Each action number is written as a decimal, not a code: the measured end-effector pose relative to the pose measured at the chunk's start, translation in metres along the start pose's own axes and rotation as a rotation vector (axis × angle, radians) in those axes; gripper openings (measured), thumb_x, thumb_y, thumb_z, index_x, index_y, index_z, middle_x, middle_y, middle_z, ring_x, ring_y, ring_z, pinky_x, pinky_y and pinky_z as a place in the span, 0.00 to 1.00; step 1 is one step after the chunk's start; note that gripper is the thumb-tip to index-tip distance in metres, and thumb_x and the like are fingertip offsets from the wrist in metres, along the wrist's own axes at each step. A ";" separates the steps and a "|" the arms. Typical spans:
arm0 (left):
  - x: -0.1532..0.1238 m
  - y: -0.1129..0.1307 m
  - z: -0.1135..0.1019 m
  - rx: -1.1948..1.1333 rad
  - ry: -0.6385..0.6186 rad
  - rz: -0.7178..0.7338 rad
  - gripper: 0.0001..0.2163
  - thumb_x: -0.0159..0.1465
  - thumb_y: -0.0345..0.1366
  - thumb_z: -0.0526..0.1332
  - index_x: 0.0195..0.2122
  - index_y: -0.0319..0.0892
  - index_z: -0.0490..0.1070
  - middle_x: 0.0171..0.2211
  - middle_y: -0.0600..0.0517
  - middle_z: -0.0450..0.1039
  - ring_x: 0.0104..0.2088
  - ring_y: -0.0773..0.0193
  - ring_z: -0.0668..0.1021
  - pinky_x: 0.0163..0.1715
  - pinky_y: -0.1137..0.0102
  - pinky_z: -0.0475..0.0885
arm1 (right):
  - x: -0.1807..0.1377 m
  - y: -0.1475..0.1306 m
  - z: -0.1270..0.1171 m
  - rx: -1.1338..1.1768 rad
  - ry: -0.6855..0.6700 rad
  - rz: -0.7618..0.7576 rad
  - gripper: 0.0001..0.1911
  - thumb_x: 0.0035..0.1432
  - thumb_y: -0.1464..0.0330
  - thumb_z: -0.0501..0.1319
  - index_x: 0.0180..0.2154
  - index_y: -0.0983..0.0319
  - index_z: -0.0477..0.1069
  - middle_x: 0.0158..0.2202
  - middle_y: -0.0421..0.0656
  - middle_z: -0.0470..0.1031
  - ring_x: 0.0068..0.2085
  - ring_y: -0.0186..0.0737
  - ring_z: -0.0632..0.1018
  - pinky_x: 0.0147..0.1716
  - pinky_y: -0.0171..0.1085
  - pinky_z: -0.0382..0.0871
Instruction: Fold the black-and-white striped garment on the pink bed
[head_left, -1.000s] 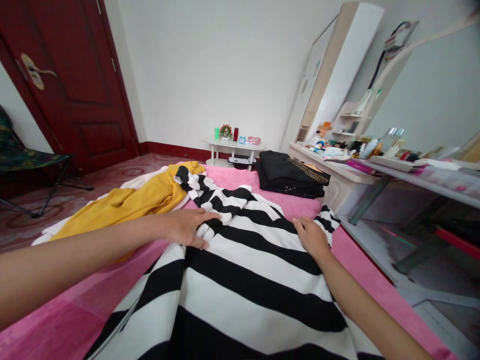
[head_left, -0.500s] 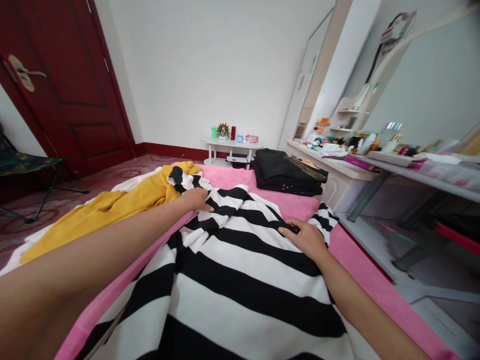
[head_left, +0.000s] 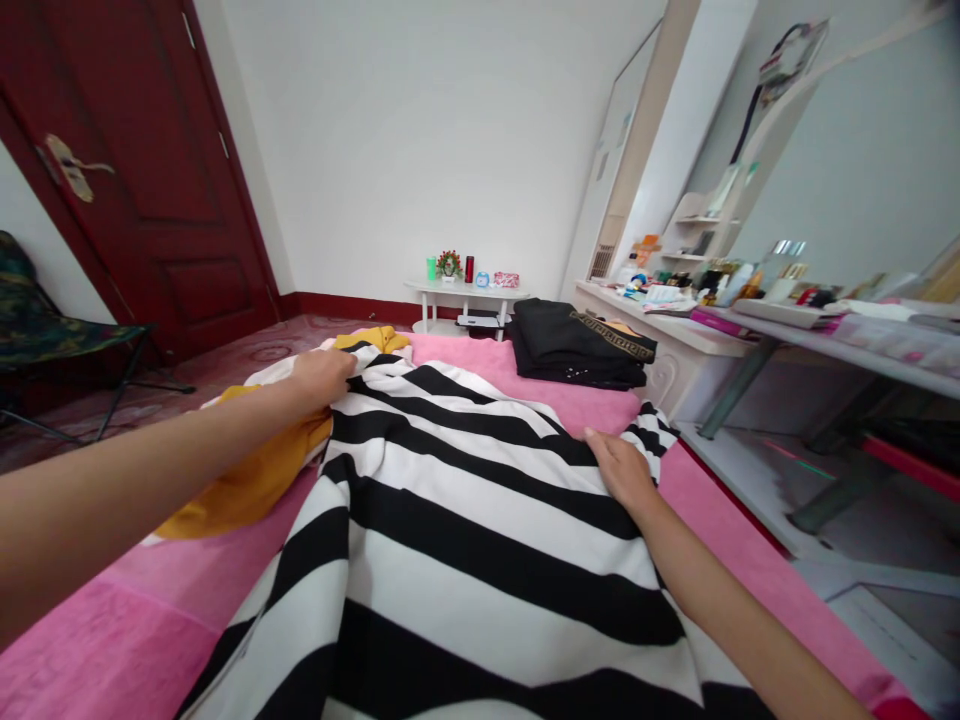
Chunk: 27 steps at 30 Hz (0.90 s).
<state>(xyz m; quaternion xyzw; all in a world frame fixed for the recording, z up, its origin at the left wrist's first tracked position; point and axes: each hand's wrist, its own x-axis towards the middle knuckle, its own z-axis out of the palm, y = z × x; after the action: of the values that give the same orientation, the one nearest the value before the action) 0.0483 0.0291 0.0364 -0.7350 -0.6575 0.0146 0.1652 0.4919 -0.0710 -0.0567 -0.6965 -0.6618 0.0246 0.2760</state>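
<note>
A black-and-white striped top (head_left: 480, 520) lies spread over the pink bed cover (head_left: 720, 510), its body running toward me. My left hand (head_left: 324, 376) is closed on the top's far left edge, beside the yellow garment (head_left: 255, 470). At the right edge of the top is my right hand (head_left: 624, 472), closed on the fabric; its fingertips are partly hidden. A striped sleeve (head_left: 651, 432) sticks out just beyond that hand.
Folded black clothes (head_left: 574, 345) are stacked at the bed's far end. Behind them stands a small white table (head_left: 465, 291) with little items on it. A cluttered dressing table (head_left: 862, 345) is on the right; a camouflage folding chair (head_left: 75, 340) stands left by the red door (head_left: 142, 170).
My left hand has moved left and slightly away from me, pulling the top's far part flatter and wider. The yellow garment is bunched further back. My right hand has stayed nearly in place.
</note>
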 end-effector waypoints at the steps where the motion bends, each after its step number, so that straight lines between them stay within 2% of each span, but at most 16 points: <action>1: -0.006 0.002 0.003 0.011 -0.005 0.036 0.10 0.56 0.32 0.58 0.39 0.37 0.73 0.39 0.38 0.74 0.41 0.46 0.76 0.38 0.60 0.70 | 0.001 0.001 0.001 -0.012 -0.005 0.013 0.23 0.63 0.56 0.46 0.38 0.56 0.77 0.40 0.43 0.79 0.43 0.47 0.77 0.39 0.39 0.66; 3: -0.016 0.012 0.006 0.037 -0.003 0.121 0.10 0.55 0.28 0.57 0.37 0.38 0.73 0.39 0.37 0.73 0.42 0.46 0.75 0.39 0.59 0.70 | 0.004 0.000 0.000 -0.032 -0.047 0.010 0.18 0.60 0.58 0.51 0.40 0.55 0.77 0.39 0.41 0.79 0.41 0.45 0.77 0.38 0.38 0.65; 6: -0.021 0.032 0.002 0.058 0.042 0.207 0.12 0.53 0.27 0.58 0.39 0.37 0.73 0.44 0.37 0.71 0.47 0.45 0.72 0.42 0.58 0.69 | 0.015 -0.006 -0.007 -0.011 -0.203 -0.005 0.14 0.55 0.61 0.57 0.39 0.57 0.76 0.35 0.40 0.79 0.36 0.41 0.77 0.34 0.36 0.65; 9: -0.013 0.052 -0.005 -0.027 0.114 0.217 0.18 0.56 0.30 0.58 0.48 0.37 0.68 0.48 0.37 0.67 0.49 0.47 0.71 0.45 0.57 0.67 | 0.030 -0.018 -0.025 -0.069 -0.425 -0.028 0.10 0.48 0.63 0.62 0.31 0.61 0.75 0.26 0.38 0.76 0.28 0.37 0.75 0.28 0.34 0.63; 11: -0.006 0.065 -0.005 -0.113 0.134 0.255 0.21 0.57 0.33 0.58 0.53 0.38 0.64 0.51 0.38 0.66 0.51 0.48 0.70 0.47 0.58 0.66 | 0.036 -0.032 -0.039 -0.147 -0.506 -0.036 0.07 0.42 0.65 0.65 0.25 0.61 0.73 0.22 0.38 0.73 0.26 0.37 0.73 0.26 0.33 0.61; 12: -0.002 0.071 -0.002 -0.149 0.136 0.292 0.24 0.57 0.34 0.58 0.56 0.38 0.62 0.53 0.38 0.65 0.53 0.48 0.69 0.49 0.59 0.65 | 0.037 -0.039 -0.046 -0.201 -0.480 -0.044 0.06 0.39 0.67 0.66 0.24 0.61 0.72 0.22 0.38 0.72 0.25 0.38 0.72 0.25 0.33 0.59; 14: 0.004 0.081 0.008 -0.203 0.117 0.346 0.31 0.56 0.37 0.61 0.61 0.39 0.55 0.58 0.38 0.60 0.57 0.49 0.66 0.52 0.59 0.63 | 0.029 -0.057 -0.054 -0.319 -0.289 -0.117 0.04 0.40 0.71 0.63 0.24 0.61 0.71 0.23 0.39 0.72 0.28 0.39 0.73 0.26 0.34 0.57; 16: 0.009 0.086 0.021 -0.243 0.057 0.330 0.38 0.54 0.40 0.63 0.64 0.40 0.48 0.60 0.38 0.57 0.58 0.49 0.64 0.53 0.60 0.62 | 0.010 -0.072 -0.057 -0.421 -0.099 -0.276 0.05 0.43 0.75 0.58 0.25 0.61 0.70 0.25 0.41 0.73 0.30 0.40 0.73 0.28 0.34 0.56; 17: 0.011 0.086 0.026 -0.258 0.022 0.299 0.40 0.54 0.42 0.63 0.65 0.40 0.46 0.60 0.38 0.59 0.58 0.48 0.66 0.52 0.61 0.63 | -0.002 -0.077 -0.057 -0.434 -0.067 -0.369 0.07 0.44 0.77 0.56 0.25 0.61 0.69 0.26 0.41 0.73 0.31 0.39 0.73 0.29 0.34 0.55; 18: 0.012 0.084 0.030 -0.268 -0.011 0.268 0.40 0.54 0.44 0.63 0.65 0.39 0.46 0.58 0.37 0.61 0.56 0.48 0.68 0.50 0.61 0.65 | -0.014 -0.080 -0.056 -0.416 -0.093 -0.447 0.08 0.44 0.78 0.55 0.25 0.60 0.68 0.26 0.40 0.72 0.30 0.37 0.72 0.29 0.34 0.54; 20: 0.013 0.079 0.034 -0.281 -0.049 0.239 0.38 0.53 0.47 0.63 0.63 0.40 0.52 0.53 0.39 0.68 0.51 0.48 0.72 0.46 0.63 0.67 | -0.035 -0.079 -0.055 -0.339 -0.197 -0.528 0.08 0.45 0.78 0.54 0.25 0.60 0.67 0.28 0.39 0.72 0.29 0.35 0.71 0.27 0.33 0.55; 22: 0.010 0.073 0.032 -0.290 -0.061 0.248 0.31 0.54 0.45 0.63 0.58 0.45 0.60 0.49 0.44 0.72 0.48 0.50 0.74 0.44 0.65 0.68 | -0.042 -0.067 -0.055 -0.254 -0.199 -0.504 0.09 0.47 0.77 0.53 0.29 0.60 0.68 0.32 0.39 0.72 0.30 0.34 0.72 0.28 0.32 0.57; 24: -0.001 0.069 0.025 -0.290 -0.018 0.294 0.21 0.55 0.43 0.61 0.51 0.49 0.67 0.46 0.49 0.73 0.46 0.54 0.74 0.42 0.67 0.67 | -0.032 -0.049 -0.058 -0.187 -0.090 -0.433 0.11 0.49 0.77 0.52 0.32 0.60 0.69 0.35 0.40 0.73 0.34 0.36 0.73 0.33 0.32 0.61; 27: -0.031 0.065 0.016 -0.261 0.139 0.429 0.13 0.56 0.38 0.59 0.43 0.47 0.69 0.42 0.50 0.73 0.42 0.55 0.75 0.38 0.67 0.67 | -0.001 -0.017 -0.061 -0.159 0.072 -0.322 0.14 0.50 0.79 0.50 0.35 0.62 0.70 0.38 0.44 0.74 0.41 0.40 0.74 0.42 0.35 0.64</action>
<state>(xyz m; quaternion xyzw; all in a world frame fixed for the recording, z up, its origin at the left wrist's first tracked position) 0.1025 -0.0028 -0.0012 -0.8720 -0.4698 -0.0863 0.1066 0.5012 -0.0937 0.0017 -0.6018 -0.7542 -0.0975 0.2439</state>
